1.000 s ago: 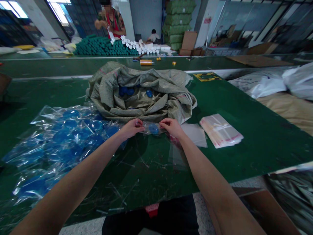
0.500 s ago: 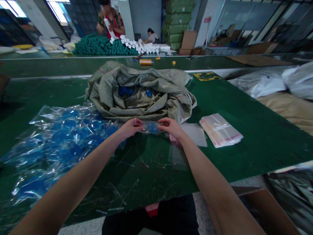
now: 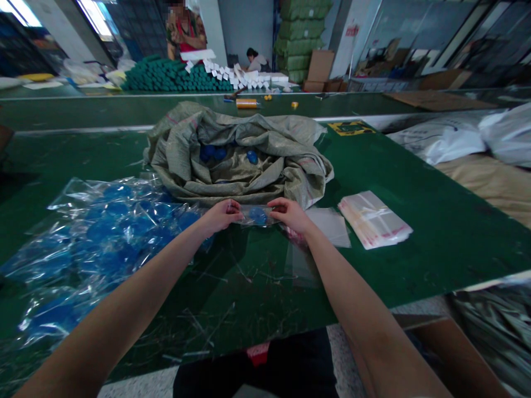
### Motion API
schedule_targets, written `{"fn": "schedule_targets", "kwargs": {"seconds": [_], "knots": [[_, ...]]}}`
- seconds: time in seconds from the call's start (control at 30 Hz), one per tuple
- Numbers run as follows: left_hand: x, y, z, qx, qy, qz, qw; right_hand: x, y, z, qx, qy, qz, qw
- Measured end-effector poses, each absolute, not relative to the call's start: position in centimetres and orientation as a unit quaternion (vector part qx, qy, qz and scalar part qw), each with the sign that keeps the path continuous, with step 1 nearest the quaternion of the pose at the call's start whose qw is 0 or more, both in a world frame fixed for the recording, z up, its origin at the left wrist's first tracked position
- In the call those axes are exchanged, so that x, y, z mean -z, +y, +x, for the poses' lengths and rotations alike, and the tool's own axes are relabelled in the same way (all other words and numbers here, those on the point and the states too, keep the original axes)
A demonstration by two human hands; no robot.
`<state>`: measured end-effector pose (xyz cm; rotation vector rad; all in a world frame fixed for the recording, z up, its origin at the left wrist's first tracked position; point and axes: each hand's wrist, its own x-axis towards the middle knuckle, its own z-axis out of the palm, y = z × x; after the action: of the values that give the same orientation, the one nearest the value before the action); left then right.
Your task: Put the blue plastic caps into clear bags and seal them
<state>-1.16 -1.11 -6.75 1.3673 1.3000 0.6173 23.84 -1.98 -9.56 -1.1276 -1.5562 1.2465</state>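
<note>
1. Your left hand [image 3: 219,216] grips the left end of the small clear plastic bag [image 3: 247,215], its fingers curled together on the film.
2. Your right hand [image 3: 291,215] holds the bag's right end the same way, fingers closed on the plastic. Your two hands stand just apart, with the bag stretched between them.
3. A round blue plastic piece [image 3: 258,216] sits inside the bag, midway between your hands. The bag is at the near edge of the woven sack [image 3: 286,138], over the green work table [image 3: 431,249]. You cannot tell whether it touches the table.
4. Left of your left hand, a heap of bagged blue pieces [image 3: 112,232] lies on the table, and the bags overlap one another.
5. Right of your right hand, a loose clear bag [image 3: 332,228] lies on the table, just beside a stack of clear bags with red strips [image 3: 374,220].
6. The crumpled sack lies open ahead of you, with loose blue pieces [image 3: 219,153] in its fold.
7. Beyond the table, a standing co-worker [image 3: 185,30] is behind rows of green rolls [image 3: 174,77] and a line of white folded cartons [image 3: 236,74]. A second co-worker [image 3: 255,61] sits further back, near stacked green bales [image 3: 301,38].
</note>
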Motion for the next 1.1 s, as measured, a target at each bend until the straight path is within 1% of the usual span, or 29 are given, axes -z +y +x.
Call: {"fn": "schedule_targets", "kwargs": {"seconds": [0.13,0.33,0.63,1.1], "knots": [[6.81,-1.09,-1.21,-0.257,0.546,0.582,0.546,9.52,-1.96,23.73,-0.483,-0.631,-0.447,0.411],[6.84,-1.16,-1.19,-0.262,0.542,0.583,0.545,9.97,-1.87,23.31,-0.407,-0.673,-0.439,0.434],[6.80,-1.25,-1.18,-0.261,0.543,0.586,0.542,10.02,-2.10,23.26,-0.342,-0.713,-0.445,0.421],[6.88,-1.23,-1.21,-0.261,0.547,0.593,0.530,10.12,-2.08,23.11,-0.337,-0.711,-0.454,0.418]]}}
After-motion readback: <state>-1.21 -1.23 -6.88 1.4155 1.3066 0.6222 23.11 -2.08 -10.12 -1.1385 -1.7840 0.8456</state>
